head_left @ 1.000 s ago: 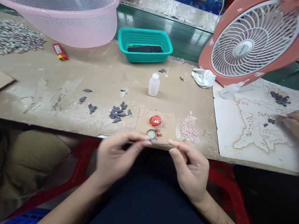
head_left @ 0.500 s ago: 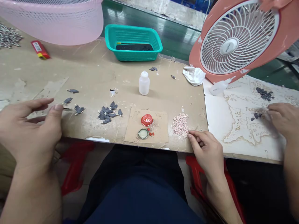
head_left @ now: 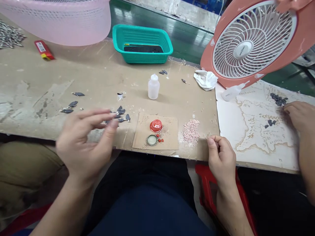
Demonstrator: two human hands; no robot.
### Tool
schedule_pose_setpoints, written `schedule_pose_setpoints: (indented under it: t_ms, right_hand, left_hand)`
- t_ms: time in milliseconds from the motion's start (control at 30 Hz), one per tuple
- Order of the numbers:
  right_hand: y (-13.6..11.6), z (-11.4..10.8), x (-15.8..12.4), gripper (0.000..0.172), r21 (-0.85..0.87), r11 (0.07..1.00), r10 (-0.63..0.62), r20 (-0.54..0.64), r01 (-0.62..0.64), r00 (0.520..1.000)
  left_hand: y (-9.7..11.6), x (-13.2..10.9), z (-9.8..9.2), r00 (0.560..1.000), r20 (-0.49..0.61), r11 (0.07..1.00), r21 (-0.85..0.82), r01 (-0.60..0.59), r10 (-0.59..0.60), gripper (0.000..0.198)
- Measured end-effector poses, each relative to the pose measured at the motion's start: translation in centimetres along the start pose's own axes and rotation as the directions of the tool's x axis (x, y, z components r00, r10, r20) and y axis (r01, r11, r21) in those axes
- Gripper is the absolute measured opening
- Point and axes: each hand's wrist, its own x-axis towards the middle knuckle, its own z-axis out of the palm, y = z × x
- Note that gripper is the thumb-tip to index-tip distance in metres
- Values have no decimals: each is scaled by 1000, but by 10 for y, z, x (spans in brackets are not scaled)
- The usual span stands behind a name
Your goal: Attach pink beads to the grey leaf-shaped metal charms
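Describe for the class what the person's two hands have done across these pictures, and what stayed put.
The two hands began together at the table's front edge, then spread apart. Now the left hand has swung back inward, hovering over the dark charms, while the right hand has lifted beside the pile of pink beads, fingertips pinched; nothing held is visible. The plastic bottle, red lid and card stayed put.

Gap btwn plastic bottle [head_left: 154, 87] & cardboard pad [head_left: 155, 132] gives left hand [head_left: 83, 141] a path rightward. Bead pile [head_left: 191, 131] sits left of right hand [head_left: 221, 157]; pink fan [head_left: 248, 42] stands at table [head_left: 36, 75] back rt corner.
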Motion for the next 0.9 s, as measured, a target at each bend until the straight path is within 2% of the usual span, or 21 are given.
schedule_pose_setpoints:
  t_ms: [67, 100, 167, 200, 267, 333, 367, 433, 500, 567, 600, 633, 700, 800, 900]
  right_hand:
    - [-8, -2, -5, 26, 89, 996, 21, 1, -21, 1000]
    - [-14, -2, -8, 25, 135, 990, 32, 6, -33, 999]
    - [-29, 0, -15, 22, 252, 966, 55, 20, -58, 998]
    - [-38, 1, -19, 19, 332, 940, 68, 30, -74, 997]
    - [-54, 4, -26, 13, 436, 899, 32, 49, -50, 998]
    - [-68, 7, -31, 9, 438, 897, -94, 50, 62, 994]
    - [-72, 9, -32, 8, 408, 902, -176, 48, 141, 983]
    - [-77, 12, -34, 10, 320, 895, -338, 35, 310, 940]
    - [-78, 15, -35, 15, 214, 870, -456, 2, 445, 890]
    - [-78, 19, -37, 22, 118, 839, -531, -44, 532, 846]
    - [-77, 20, -37, 25, 83, 824, -557, -61, 560, 828]
    - [-77, 21, -38, 28, 62, 812, -577, -72, 581, 814]
    - [-79, 23, -37, 30, 77, 798, -595, -56, 598, 802]
    - [-85, 23, -34, 29, 232, 833, -521, 24, 502, 853]
    - [-93, 23, -29, 25, 367, 868, -400, 115, 335, 909]
  left_hand:
    - [15, -11, 12, 993, 77, 996, -15, -93, 93, 36]
    - [24, -16, 18, 985, 139, 994, -44, -99, 105, 32]
    - [42, -24, 31, 940, 339, 987, -157, 26, 29, 22]
    - [50, -26, 36, 892, 451, 972, -194, 132, -31, 15]
    - [62, -29, 46, 750, 642, 895, -228, 384, -159, 6]
    - [65, -31, 54, 609, 751, 754, -240, 612, -256, 10]
    - [64, -33, 56, 555, 780, 674, -246, 697, -289, 12]
    - [59, -35, 58, 482, 809, 545, -251, 800, -335, 16]
    - [53, -39, 57, 436, 822, 479, -234, 846, -368, 20]
    - [49, -41, 53, 411, 828, 453, -219, 864, -383, 22]
    - [48, -41, 50, 412, 825, 453, -219, 864, -386, 22]
    - [48, -41, 48, 426, 817, 467, -224, 856, -388, 22]
    - [49, -40, 42, 481, 787, 516, -247, 820, -387, 24]
    - [49, -37, 34, 539, 750, 564, -273, 779, -383, 29]
    - [46, -35, 27, 542, 751, 571, -271, 775, -378, 33]
